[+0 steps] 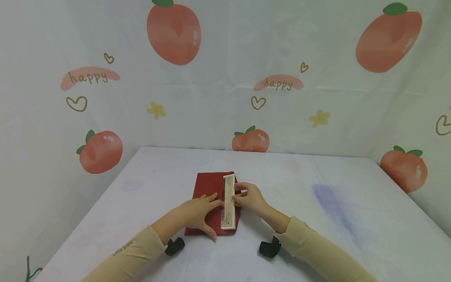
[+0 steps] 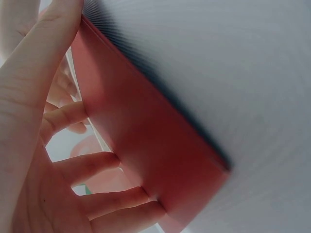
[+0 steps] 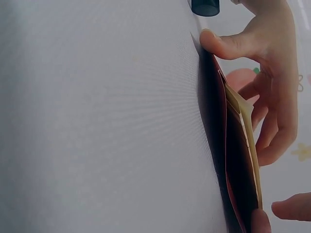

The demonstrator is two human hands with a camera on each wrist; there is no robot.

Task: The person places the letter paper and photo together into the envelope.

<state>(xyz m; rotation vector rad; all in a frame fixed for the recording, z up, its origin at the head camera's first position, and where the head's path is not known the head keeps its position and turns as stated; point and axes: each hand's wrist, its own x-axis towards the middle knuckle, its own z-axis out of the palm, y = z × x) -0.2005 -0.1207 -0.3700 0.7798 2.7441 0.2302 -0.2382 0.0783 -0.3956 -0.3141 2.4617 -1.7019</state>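
Head view: flat dark red paper envelope [image 1: 211,203] lying mid-table on the white tablecloth [image 1: 317,219]. Left hand [image 1: 201,213] spread flat on top, fingers straight, pinning it so nothing slides. Right hand [image 1: 248,199] pinching the cream patterned flap strip [image 1: 228,201] along the right edge (lifted slightly, per right wrist view).

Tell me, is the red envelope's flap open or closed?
Open. The red envelope lies flat, and its cream-lined flap stands lifted off it at the right hand.

Soft even light, blurry wrist close-ups
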